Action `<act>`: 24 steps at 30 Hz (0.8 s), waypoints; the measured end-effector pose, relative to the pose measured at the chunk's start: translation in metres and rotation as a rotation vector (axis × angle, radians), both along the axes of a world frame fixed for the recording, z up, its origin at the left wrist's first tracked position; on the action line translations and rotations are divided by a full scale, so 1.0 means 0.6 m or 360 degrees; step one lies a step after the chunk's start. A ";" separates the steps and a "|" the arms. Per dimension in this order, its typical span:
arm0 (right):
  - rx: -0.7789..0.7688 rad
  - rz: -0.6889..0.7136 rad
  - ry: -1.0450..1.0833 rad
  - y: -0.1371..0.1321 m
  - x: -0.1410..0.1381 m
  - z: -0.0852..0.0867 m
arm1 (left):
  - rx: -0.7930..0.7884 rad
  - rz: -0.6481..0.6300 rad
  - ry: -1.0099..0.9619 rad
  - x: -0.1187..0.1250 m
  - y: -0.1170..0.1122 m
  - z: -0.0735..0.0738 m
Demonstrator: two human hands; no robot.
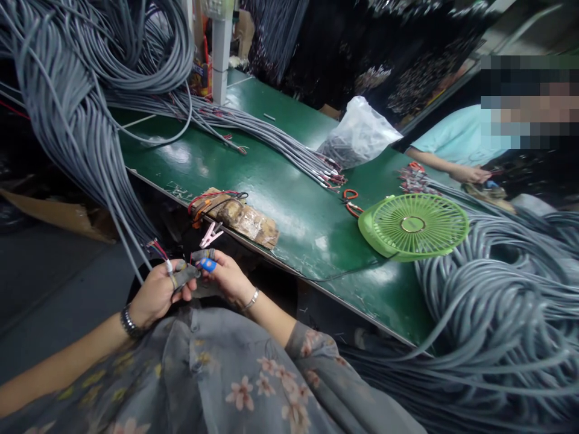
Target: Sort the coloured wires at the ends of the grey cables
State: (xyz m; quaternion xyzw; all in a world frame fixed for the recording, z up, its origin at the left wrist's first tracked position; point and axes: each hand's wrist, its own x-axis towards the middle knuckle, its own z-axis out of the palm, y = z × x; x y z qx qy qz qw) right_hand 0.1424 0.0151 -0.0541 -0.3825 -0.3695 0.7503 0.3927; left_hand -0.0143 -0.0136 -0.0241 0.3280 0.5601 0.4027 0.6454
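The left hand (156, 295) is closed round the end of a grey cable (156, 246), coloured wires poking out by the thumb. The right hand (228, 278) pinches a small blue piece (208, 264), too small to identify, just below the worktop (289, 199) edge. Grey covers hide several fingertips.

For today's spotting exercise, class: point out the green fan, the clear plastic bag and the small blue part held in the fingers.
green fan (413, 224): head view, hub of its grille.
clear plastic bag (362, 129): head view, middle of its side.
small blue part (208, 264): head view, its blue face.
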 end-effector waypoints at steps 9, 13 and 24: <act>0.0149 -0.0065 -0.0263 0.001 -0.013 0.006 | 0.0036 -0.0181 0.0150 0.002 -0.005 -0.008; -0.0001 -0.0190 -0.0215 -0.008 -0.020 0.000 | 0.0082 -0.0118 0.0095 0.004 -0.004 -0.009; -0.0083 -0.0290 -0.0173 -0.003 -0.028 -0.003 | 0.0132 -0.0170 0.0126 0.006 -0.003 -0.006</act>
